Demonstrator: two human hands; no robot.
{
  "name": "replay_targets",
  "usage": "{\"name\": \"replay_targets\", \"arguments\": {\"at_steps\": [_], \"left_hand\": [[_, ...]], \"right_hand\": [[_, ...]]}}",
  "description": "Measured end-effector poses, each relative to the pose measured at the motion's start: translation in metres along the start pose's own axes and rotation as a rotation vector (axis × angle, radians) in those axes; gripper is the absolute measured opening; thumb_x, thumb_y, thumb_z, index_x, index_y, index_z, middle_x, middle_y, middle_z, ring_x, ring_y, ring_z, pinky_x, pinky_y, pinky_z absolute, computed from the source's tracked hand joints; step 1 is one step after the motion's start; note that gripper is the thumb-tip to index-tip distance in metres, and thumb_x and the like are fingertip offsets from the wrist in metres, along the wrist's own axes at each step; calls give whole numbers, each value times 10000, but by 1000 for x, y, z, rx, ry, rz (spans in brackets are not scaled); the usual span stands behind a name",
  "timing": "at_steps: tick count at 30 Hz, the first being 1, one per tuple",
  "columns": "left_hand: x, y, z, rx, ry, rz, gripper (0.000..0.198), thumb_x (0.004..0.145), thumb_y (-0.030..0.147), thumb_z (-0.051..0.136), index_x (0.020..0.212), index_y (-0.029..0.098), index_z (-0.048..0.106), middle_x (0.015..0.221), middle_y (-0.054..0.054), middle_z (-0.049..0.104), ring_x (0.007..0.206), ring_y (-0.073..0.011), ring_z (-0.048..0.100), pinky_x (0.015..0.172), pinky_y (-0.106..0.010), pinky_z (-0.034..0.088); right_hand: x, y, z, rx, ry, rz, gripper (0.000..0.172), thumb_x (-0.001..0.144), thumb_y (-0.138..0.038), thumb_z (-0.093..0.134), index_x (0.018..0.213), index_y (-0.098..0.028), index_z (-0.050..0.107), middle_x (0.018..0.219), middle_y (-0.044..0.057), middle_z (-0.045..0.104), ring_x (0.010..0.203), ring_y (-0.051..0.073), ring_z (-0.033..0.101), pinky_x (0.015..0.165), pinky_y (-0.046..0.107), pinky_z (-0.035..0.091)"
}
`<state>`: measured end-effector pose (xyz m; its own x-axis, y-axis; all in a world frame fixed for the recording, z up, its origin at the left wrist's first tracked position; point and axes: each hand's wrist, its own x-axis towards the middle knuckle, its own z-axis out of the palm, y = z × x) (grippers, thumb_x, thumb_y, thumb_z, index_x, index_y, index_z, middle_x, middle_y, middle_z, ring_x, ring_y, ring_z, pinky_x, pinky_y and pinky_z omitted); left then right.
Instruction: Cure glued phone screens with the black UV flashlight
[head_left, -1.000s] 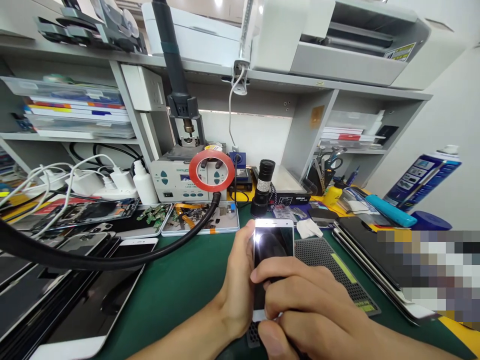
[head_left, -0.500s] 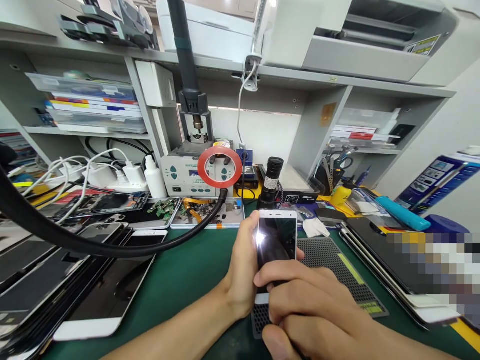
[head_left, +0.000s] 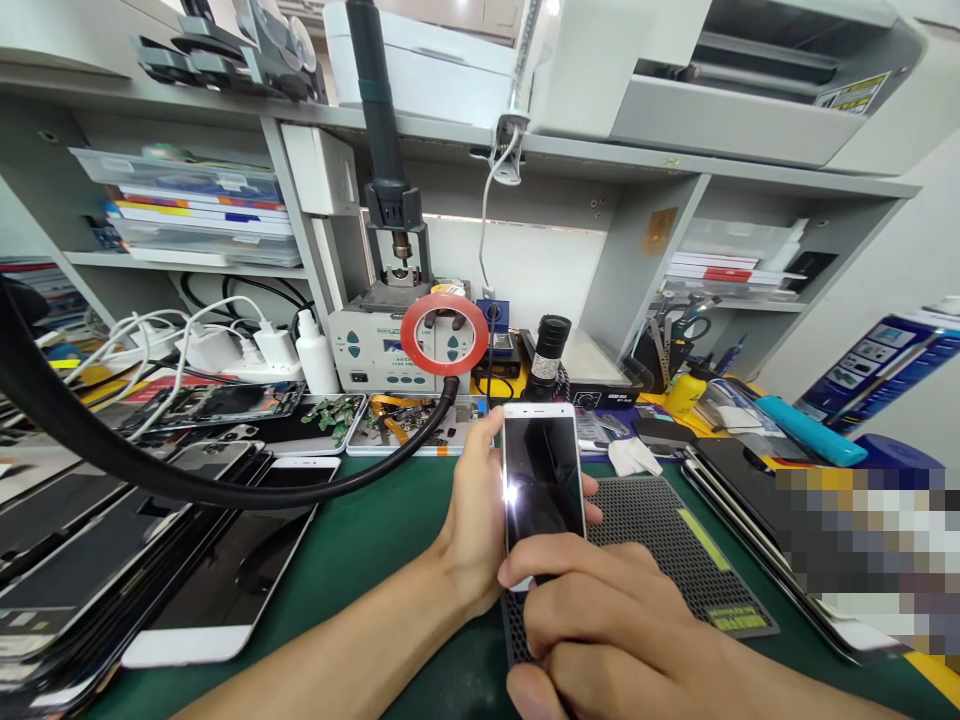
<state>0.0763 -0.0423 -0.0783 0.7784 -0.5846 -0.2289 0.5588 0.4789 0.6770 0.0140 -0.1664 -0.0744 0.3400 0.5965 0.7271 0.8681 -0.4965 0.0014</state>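
Gripping white phone [head_left: 544, 465] at view's 5 o'clock by long edges in half-closed left hand [head_left: 472, 515]; crossing lower end with curled right hand [head_left: 615, 610], hold unclear. Showing green surface [head_left: 319, 570] at 7:30, flat panel [head_left: 225, 560] at 8, grey shelving [head_left: 450, 180] at 12.

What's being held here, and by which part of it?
The white phone, by its long side edges, in the left grip. Whether the right grip holds anything can't be told.
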Motion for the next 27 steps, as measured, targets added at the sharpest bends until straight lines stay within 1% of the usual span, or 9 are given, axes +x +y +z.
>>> {"name": "replay_targets", "arguments": {"at_steps": [3,7,10,12,15,18,20,25,27], "left_hand": [[3,5,-4,-71,29,0,802,868,721,322,977,25,706,919,-221,700,797,-318,666,701,-377,515],[7,14,-7,-113,34,30,694,900,617,324,1052,38,675,929,-214,691,782,-336,671,665,-396,517],[9,18,-9,-108,49,43,670,906,576,326,1045,18,669,955,-235,689,787,-342,679,674,-396,524],[10,20,-10,-122,68,43,640,907,549,334,1045,18,663,969,-244,690,785,-342,685,695,-402,530],[12,21,-12,-154,93,27,582,908,509,337,1032,37,654,981,-249,691,782,-344,694,704,-414,538],[13,21,-13,-176,112,19,540,909,488,338,985,57,653,912,-224,689,732,-319,692,678,-400,539],[14,21,-13,-189,118,14,518,909,479,343,942,64,651,841,-196,676,680,-290,681,652,-380,534],[13,22,-10,-179,151,-7,479,911,455,336,919,88,643,789,-163,664,635,-266,664,620,-377,532],[12,22,-10,-176,165,-19,469,910,446,340,935,92,644,809,-166,672,641,-266,666,619,-382,534]], "right_hand": [[0,-5,9,-90,31,-26,421,902,-473,652,635,-169,535,681,36,578,897,150,681,714,183,549],[-3,-8,17,-136,-7,-99,464,906,-529,621,638,-167,510,663,31,540,867,139,662,671,163,524],[-5,-8,18,-140,-36,-144,434,909,-460,641,635,-165,479,642,14,525,857,129,656,650,151,496],[-8,-8,20,-101,-34,-161,388,908,-334,660,629,-162,452,633,-7,523,854,122,653,650,160,477],[-11,-7,25,17,-42,-149,343,918,-178,611,632,-160,421,621,-32,510,840,113,647,586,179,414],[-14,-6,30,71,-52,-134,308,968,-167,514,666,-163,453,604,-30,486,822,112,643,521,199,358],[-14,-6,30,73,-60,-127,314,997,-171,463,683,-160,475,608,-24,487,814,108,639,511,207,352],[-13,-10,24,95,-114,-85,427,1058,-176,285,706,-148,526,747,22,597,750,66,610,487,206,341],[-14,-13,27,104,-103,-67,476,1071,-184,230,694,-144,518,717,11,593,777,65,629,499,208,359]]}}
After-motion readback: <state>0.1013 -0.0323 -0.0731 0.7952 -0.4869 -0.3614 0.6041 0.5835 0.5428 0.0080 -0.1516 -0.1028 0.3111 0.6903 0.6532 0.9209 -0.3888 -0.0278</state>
